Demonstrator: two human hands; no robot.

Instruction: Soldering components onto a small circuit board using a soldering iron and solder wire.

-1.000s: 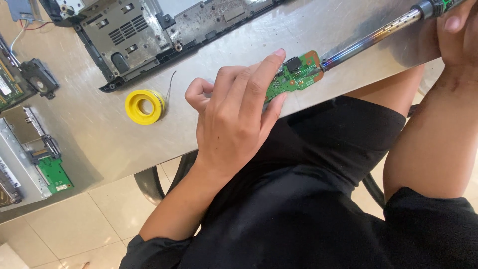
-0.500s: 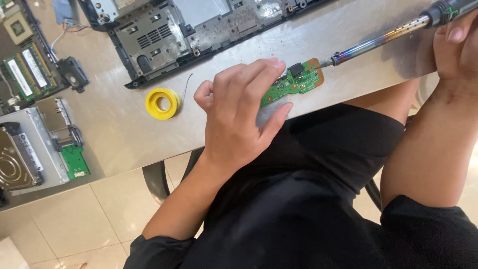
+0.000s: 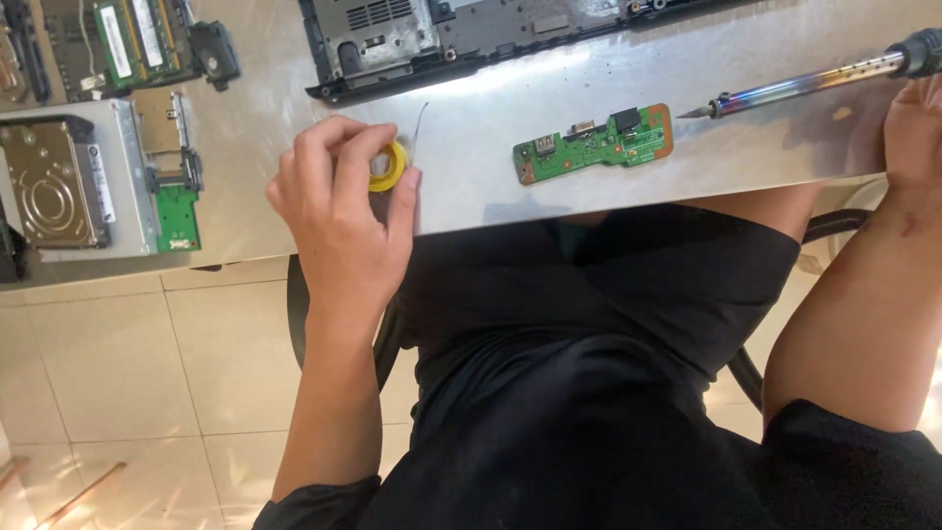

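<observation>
My left hand is curled over a small yellow solder spool near the table's front edge, fingers closed around it. A thin wire sticks up from the spool. A small green circuit board lies flat and untouched on the grey table, to the right of that hand. My right hand at the right edge grips the handle of a soldering iron. Its tip points left and stops just short of the board's right end.
A black opened laptop base lies at the far side. At the left are a hard drive in a metal caddy, a small green board and a board with memory sticks. Below are my dark-clothed lap and the tiled floor.
My left hand let go of the green board and moved left onto the yellow spool. The iron's tip has come off the board, which now lies alone.
</observation>
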